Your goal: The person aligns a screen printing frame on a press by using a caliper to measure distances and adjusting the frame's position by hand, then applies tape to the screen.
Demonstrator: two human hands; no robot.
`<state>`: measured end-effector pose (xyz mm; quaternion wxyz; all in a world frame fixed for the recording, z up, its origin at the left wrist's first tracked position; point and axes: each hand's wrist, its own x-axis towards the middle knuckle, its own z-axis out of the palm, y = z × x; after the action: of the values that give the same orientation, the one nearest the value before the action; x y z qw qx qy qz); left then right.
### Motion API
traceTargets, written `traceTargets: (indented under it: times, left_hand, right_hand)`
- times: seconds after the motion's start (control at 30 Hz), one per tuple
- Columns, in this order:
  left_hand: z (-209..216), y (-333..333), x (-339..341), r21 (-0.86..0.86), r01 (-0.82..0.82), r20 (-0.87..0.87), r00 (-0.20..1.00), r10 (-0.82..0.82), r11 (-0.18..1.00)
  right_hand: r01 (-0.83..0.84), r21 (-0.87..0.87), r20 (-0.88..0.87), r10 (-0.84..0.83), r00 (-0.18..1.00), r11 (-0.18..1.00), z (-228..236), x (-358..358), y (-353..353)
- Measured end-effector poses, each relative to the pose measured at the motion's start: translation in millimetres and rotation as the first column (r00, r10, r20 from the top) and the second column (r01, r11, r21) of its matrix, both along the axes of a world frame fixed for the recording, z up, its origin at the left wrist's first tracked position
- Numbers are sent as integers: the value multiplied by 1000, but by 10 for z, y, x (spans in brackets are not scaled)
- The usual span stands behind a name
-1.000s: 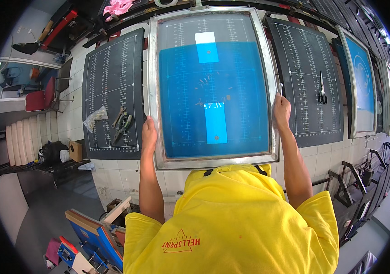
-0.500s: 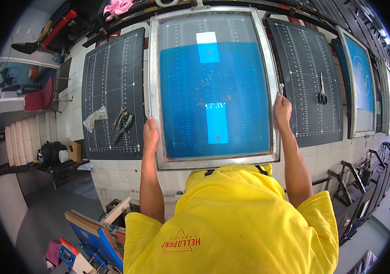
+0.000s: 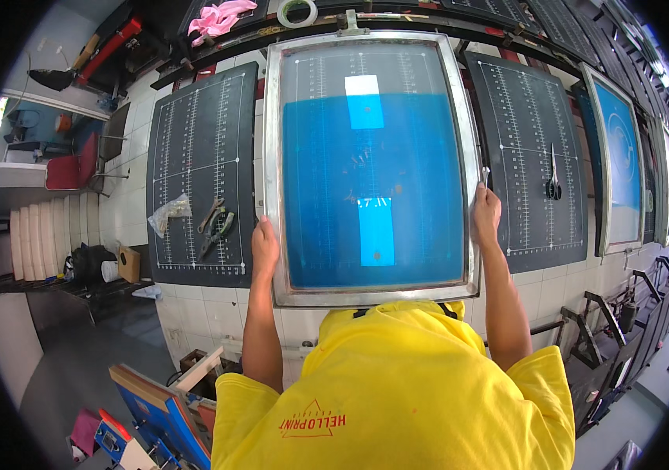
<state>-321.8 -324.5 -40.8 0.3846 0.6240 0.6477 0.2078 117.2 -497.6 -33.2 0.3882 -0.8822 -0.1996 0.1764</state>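
Note:
A screen-printing frame (image 3: 377,299) with silver metal edges lies in front of me, its mesh (image 3: 322,204) coated mostly blue. Two light rectangles show in it, one (image 3: 376,235) low and one (image 3: 364,102) high. My left hand (image 3: 266,247) is closed on the left edge, thumb up along the metal. My right hand (image 3: 487,211) grips the right edge, a little farther up. A small silvery piece (image 3: 485,174) sticks up by its thumb; I cannot tell whether that hand holds it. The undersides of both hands' fingers are hidden.
On the left dark board (image 3: 193,149) are pliers (image 3: 218,231), a wrench (image 3: 209,211) and a clear plastic bag (image 3: 168,213). Scissors (image 3: 553,176) rest on the right board (image 3: 514,133). A clamp (image 3: 350,22), tape roll (image 3: 297,11) and pink cloth (image 3: 221,17) are at the back.
The whole view has shifted, so everything sits lower in the picture and more of the tape roll and pink cloth shows. Both hands stay on the frame's edges.

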Motion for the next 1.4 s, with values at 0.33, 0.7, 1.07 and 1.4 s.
traceTargets:
  times: [0.33, 0.7, 1.07, 1.4]
  left_hand:
    - [136, -36, 138, 166, 42, -106, 994, -24, 985]
    - [232, -62, 313, 363, 192, -429, 903, -19, 912]
    - [311, 656, 614, 440, 192, -293, 954, -62, 877]
    - [366, 1307, 1868, 395, 746, -531, 661, -530, 536]
  right_hand:
    - [14, 36, -30, -13, 999, 999, 91, -40, 8]
    - [-9, 45, -33, 10, 999, 999, 118, -83, 18]
    - [4, 0, -8, -4, 1000, 1000, 133, -102, 33]
    - [36, -7, -40, -36, 999, 999, 183, -143, 86]
